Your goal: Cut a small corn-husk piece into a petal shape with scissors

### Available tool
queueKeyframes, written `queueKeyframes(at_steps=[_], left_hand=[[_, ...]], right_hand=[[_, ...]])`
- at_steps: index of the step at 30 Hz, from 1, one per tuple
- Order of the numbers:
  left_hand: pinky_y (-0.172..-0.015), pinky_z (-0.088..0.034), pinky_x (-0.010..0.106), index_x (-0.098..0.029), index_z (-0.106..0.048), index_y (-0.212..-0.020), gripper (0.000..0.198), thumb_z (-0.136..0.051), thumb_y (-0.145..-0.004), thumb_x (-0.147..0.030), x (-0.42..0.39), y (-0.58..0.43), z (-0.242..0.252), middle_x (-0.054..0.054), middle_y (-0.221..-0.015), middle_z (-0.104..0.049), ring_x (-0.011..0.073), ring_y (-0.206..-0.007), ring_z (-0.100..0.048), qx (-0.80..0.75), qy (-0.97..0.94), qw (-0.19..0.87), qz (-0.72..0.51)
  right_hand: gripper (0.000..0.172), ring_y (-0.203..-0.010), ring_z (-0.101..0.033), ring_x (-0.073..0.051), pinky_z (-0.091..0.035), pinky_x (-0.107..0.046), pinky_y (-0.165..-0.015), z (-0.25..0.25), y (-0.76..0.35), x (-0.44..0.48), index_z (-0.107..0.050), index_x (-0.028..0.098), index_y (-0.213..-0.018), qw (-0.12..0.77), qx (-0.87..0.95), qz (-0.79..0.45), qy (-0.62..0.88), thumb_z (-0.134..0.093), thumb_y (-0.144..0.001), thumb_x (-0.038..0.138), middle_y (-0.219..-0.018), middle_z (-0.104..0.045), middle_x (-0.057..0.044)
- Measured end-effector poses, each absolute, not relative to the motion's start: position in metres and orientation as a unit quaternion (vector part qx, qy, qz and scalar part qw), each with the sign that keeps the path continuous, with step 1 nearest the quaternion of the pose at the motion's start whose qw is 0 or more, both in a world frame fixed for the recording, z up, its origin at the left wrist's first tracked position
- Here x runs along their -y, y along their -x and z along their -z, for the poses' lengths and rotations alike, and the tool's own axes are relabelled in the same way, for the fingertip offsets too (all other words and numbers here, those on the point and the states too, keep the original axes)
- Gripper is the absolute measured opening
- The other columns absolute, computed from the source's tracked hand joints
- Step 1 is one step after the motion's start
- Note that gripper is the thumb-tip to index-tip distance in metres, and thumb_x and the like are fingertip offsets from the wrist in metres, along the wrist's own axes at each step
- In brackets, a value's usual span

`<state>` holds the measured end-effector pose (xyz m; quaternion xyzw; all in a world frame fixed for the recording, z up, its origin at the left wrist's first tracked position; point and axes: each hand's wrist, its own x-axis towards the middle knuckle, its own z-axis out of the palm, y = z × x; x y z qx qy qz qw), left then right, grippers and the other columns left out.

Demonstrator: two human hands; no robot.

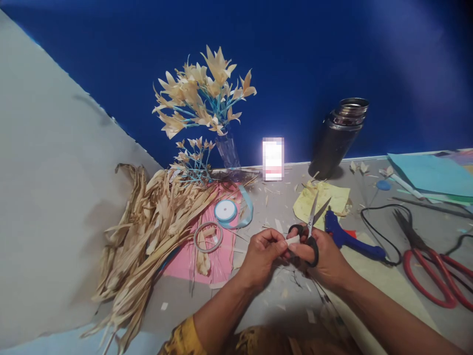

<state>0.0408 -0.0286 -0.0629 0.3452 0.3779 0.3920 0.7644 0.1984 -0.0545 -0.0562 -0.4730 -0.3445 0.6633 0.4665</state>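
Note:
My left hand is closed, its thumb and fingertips pinching a small pale piece, perhaps husk or paper. Small scissors with black handles hang on the fingers of my right hand, their blades apart and pointing up and away from me. The right thumb and fingertips also meet at the pale piece, close against the left fingertips. Just beyond the blades lies a crumpled yellow sheet. A blue glue gun rests right of my right hand.
Dried corn husks pile up at the left, beside a pink sheet, a ribbon spool and a tape roll. Husk flowers stand in a glass vase. A dark flask and red-handled shears are at right.

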Motion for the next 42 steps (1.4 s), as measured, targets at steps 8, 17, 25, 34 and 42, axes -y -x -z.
queueKeyframes(at_steps=[8, 17, 25, 34, 42], left_hand=[[-0.061, -0.041, 0.022, -0.013, -0.058, -0.073, 0.039, -0.090, -0.065, -0.034, 0.037, -0.049, 0.061, -0.001, -0.061, -0.061, 0.0082, -0.056, -0.055, -0.271, -0.207, 0.857, -0.387], [-0.057, -0.038, 0.022, -0.012, -0.058, -0.071, 0.038, -0.086, -0.070, -0.038, 0.034, -0.044, 0.062, 0.000, -0.058, -0.059, 0.0082, -0.053, -0.051, -0.305, -0.270, 0.819, -0.404], [-0.058, -0.041, 0.024, -0.013, -0.056, -0.069, 0.041, -0.087, -0.068, -0.039, 0.034, -0.041, 0.057, -0.004, -0.060, -0.051, 0.0073, -0.053, -0.048, -0.209, -0.220, 0.881, -0.362], [-0.054, -0.037, 0.023, -0.012, -0.061, -0.074, 0.043, -0.087, -0.066, -0.046, 0.033, -0.036, 0.069, 0.003, -0.055, -0.062, 0.0099, -0.048, -0.052, -0.308, -0.360, 0.815, -0.334], [-0.061, -0.043, 0.027, -0.013, -0.058, -0.068, 0.036, -0.085, -0.071, -0.037, 0.027, -0.030, 0.054, -0.003, -0.058, -0.051, 0.0078, -0.050, -0.049, -0.191, -0.265, 0.869, -0.371]], right_hand=[[0.032, -0.050, -0.057, -0.014, -0.043, -0.023, -0.046, 0.053, -0.197, 0.054, -0.061, 0.019, -0.077, 0.495, 0.341, -0.682, 0.416, -0.085, -0.066, 0.036, -0.057, -0.064, 0.000], [0.044, -0.056, -0.060, -0.015, -0.046, -0.025, -0.054, 0.063, -0.200, 0.052, -0.062, 0.019, -0.092, 0.517, 0.320, -0.686, 0.399, -0.089, -0.065, 0.043, -0.065, -0.066, 0.001], [0.037, -0.050, -0.049, -0.010, -0.039, -0.022, -0.047, 0.060, -0.204, 0.054, -0.063, 0.017, -0.076, 0.509, 0.291, -0.727, 0.357, -0.089, -0.063, 0.040, -0.062, -0.058, 0.002], [0.038, -0.062, -0.054, -0.015, -0.043, -0.026, -0.055, 0.064, -0.203, 0.054, -0.066, 0.018, -0.083, 0.501, 0.341, -0.685, 0.405, -0.088, -0.064, 0.042, -0.071, -0.058, 0.000], [0.041, -0.055, -0.041, -0.009, -0.036, -0.021, -0.051, 0.052, -0.212, 0.051, -0.066, 0.016, -0.075, 0.523, 0.282, -0.724, 0.350, -0.091, -0.061, 0.046, -0.064, -0.050, 0.003]])
